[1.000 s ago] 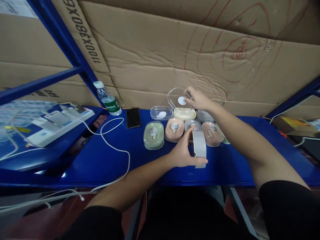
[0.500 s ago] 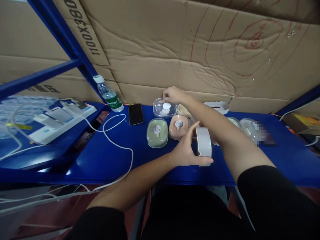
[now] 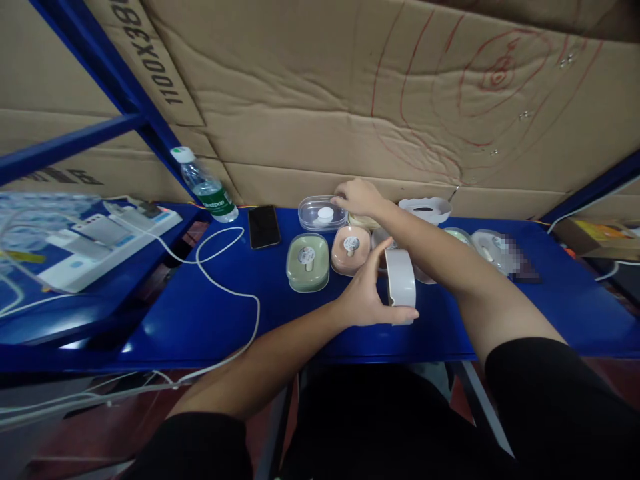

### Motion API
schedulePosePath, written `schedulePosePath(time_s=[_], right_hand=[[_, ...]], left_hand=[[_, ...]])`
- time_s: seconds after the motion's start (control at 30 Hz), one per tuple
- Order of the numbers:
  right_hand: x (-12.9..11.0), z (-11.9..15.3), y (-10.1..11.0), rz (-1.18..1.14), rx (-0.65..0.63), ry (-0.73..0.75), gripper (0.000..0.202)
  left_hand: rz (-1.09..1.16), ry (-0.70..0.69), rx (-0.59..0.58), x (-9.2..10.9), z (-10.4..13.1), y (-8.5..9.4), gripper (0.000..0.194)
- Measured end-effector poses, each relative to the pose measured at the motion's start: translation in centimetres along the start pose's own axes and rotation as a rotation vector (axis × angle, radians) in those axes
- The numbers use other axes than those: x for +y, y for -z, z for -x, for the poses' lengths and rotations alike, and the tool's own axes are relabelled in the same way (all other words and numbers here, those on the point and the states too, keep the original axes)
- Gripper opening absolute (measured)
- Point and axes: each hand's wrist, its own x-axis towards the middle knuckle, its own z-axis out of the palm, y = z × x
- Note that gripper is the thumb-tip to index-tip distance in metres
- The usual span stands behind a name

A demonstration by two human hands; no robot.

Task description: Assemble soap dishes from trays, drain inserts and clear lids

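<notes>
My left hand (image 3: 367,297) grips a white curved plastic piece (image 3: 403,280) between spread thumb and fingers, tilted on its side above the front of the table. Its edge is notched; its inside faces away from view. My right arm crosses over to the back, where my right hand (image 3: 361,198) has its fingers curled at the right rim of a clear plastic lid (image 3: 307,215) with a white disc on it. Just in front sit a green lidded box (image 3: 295,270) and a pink lidded box (image 3: 345,257). A cream piece (image 3: 363,221) lies partly under my right hand.
A white wavy-edged tray (image 3: 434,208) and clear-lidded boxes (image 3: 487,247) are to the right, partly behind my arm. On the left are a phone (image 3: 264,227), a water bottle (image 3: 210,193), a white cable (image 3: 220,283) and a power strip (image 3: 75,270). Cardboard (image 3: 280,100) walls the back.
The view has shifted slightly. My right hand has moved a little rightward along the clear lid's rim. My left hand keeps hold of the white plastic piece.
</notes>
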Motion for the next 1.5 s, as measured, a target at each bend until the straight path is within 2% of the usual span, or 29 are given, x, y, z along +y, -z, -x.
schedulePosePath(time_s=[0.17,0.3,0.33,0.4,0.47,0.57,0.63,0.73,0.9,1.0,1.1,1.2,1.27,1.4,1.5], right_hand=[[1.1,3.3,1.5,-0.348,0.231,-0.073,0.035],[1.4,9.2,3.7,-0.727,0.388,-0.036,0.057],[1.2,11.0,4.3,-0.827,0.376,-0.032,0.062],[0.9,14.6,4.9,-0.976,0.269,0.024,0.071],[0.5,17.5,5.0,-0.980,0.163,0.113,0.084],[0.2,20.5,3.9,-0.922,0.056,0.185,0.097],[0.3,21.6,3.0,-0.937,0.050,0.205,0.102],[0.6,22.6,2.0,-0.941,0.112,0.199,0.109],[0.8,23.2,2.2,-0.939,0.245,0.144,0.099],[1.1,23.5,2.8,-1.022,0.337,0.044,0.097],[2.4,23.8,3.0,-1.062,0.440,-0.091,0.104],[4.8,23.5,2.8,-0.996,0.551,-0.178,0.118],[6.7,23.1,2.7,-0.861,0.623,-0.249,0.124],[10.0,22.6,2.8,-0.587,0.812,-0.355,0.109],[11.5,22.8,2.6,-0.567,0.970,-0.368,0.098]], left_hand=[[-0.012,0.004,0.061,-0.5,0.2,0.0,0.138],[-0.025,-0.039,0.199,-1.0,0.1,-0.1,0.135],[-0.032,-0.046,0.233,-1.0,-0.1,-0.2,0.134],[-0.033,-0.055,0.278,-1.0,-0.4,-0.1,0.129],[-0.024,-0.068,0.283,-1.0,-0.7,-0.1,0.125],[-0.041,-0.088,0.263,-0.8,-0.7,-0.2,0.126],[-0.064,-0.072,0.246,-0.8,-0.4,-0.5,0.131],[-0.062,-0.002,0.199,-0.7,-0.1,-0.8,0.138],[-0.078,0.003,0.210,-1.1,-0.2,-0.5,0.134],[-0.050,-0.034,0.244,-1.7,-0.2,0.3,0.135],[0.037,-0.039,0.269,-2.0,-0.6,1.4,0.126],[0.026,-0.074,0.240,-1.2,-2.8,3.0,0.117],[-0.138,-0.099,0.189,0.1,-5.7,4.4,0.118],[-0.614,-0.117,-0.088,2.0,-13.2,7.3,0.120],[-0.840,-0.032,-0.192,1.0,-17.8,8.4,0.114]])
